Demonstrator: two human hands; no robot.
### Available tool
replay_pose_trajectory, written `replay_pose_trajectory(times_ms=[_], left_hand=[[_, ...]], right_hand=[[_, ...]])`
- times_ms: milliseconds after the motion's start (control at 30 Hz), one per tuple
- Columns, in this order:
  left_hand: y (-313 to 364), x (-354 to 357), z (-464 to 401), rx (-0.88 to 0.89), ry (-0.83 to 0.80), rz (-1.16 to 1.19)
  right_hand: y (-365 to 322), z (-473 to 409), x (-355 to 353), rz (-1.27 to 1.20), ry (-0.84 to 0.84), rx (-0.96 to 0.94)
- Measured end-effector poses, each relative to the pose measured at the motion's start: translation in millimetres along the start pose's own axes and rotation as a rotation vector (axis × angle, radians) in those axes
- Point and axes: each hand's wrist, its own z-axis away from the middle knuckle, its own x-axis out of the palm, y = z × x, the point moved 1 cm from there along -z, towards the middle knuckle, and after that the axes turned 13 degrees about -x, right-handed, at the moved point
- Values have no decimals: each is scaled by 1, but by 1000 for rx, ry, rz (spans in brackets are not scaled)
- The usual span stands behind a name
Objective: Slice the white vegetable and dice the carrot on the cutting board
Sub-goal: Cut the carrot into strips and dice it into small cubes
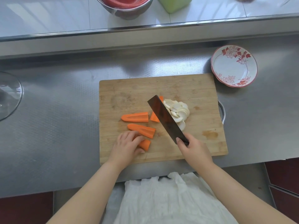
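A wooden cutting board (129, 94) lies on the steel counter. A pile of white vegetable slices (179, 111) sits right of its middle. Several carrot pieces lie on the board: one long half (135, 117), a second half (144, 130), a short chunk (145, 145) and a piece (154, 118) beside the blade. My left hand (127, 147) holds the short chunk at the board's front left. My right hand (192, 151) grips the handle of a dark cleaver (165, 118), whose blade slants up over the carrot and the slices.
An empty floral bowl (233, 66) stands right of the board's far corner. A glass lid (8, 96) lies at the left edge. On the raised shelf behind are a steel bowl (126, 7) and a green container (174, 3). The counter's front edge runs just below the board.
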Motion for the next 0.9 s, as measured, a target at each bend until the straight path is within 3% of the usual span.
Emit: replay_pose_trajectory(times_ms=[267, 533, 900], left_hand=[[3, 4, -12, 127, 18, -131], [8, -3, -22, 192, 183, -99], [16, -8, -49, 242, 9, -146]], right_hand=[[3, 4, 4, 25, 5, 0], [6, 9, 4, 5, 15, 19], [10, 21, 5, -2, 9, 17]])
